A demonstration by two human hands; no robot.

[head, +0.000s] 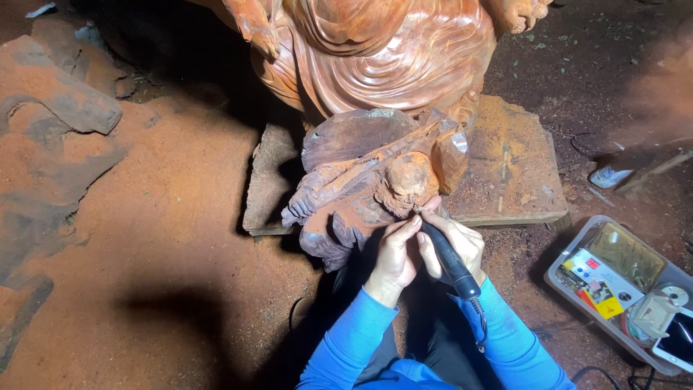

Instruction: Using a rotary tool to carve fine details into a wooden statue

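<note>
Blue sleeves (361, 332) fill the bottom of my view, both forearms reaching up toward the work. My right hand (456, 245) is wrapped around a black rotary carving tool (447, 261), held like a pen, its tip pressed against the small reddish wood carving (375, 184); a cord trails back from the tool's rear end between the sleeves. My left hand (395, 253) is curled closed beside it, fingertips touching the lower edge of the carving and resting against the tool hand. That small carving sits centre frame, leaning on a flat wooden block (509, 166) coated in red sawdust. Behind it rises a large carved wooden figure (375, 50) with flowing folds. To my right, a clear plastic tray (570, 249) holds a control box with a lit red display, a phone and small bits. Red sawdust (166, 231) covers the ground at left.
</note>
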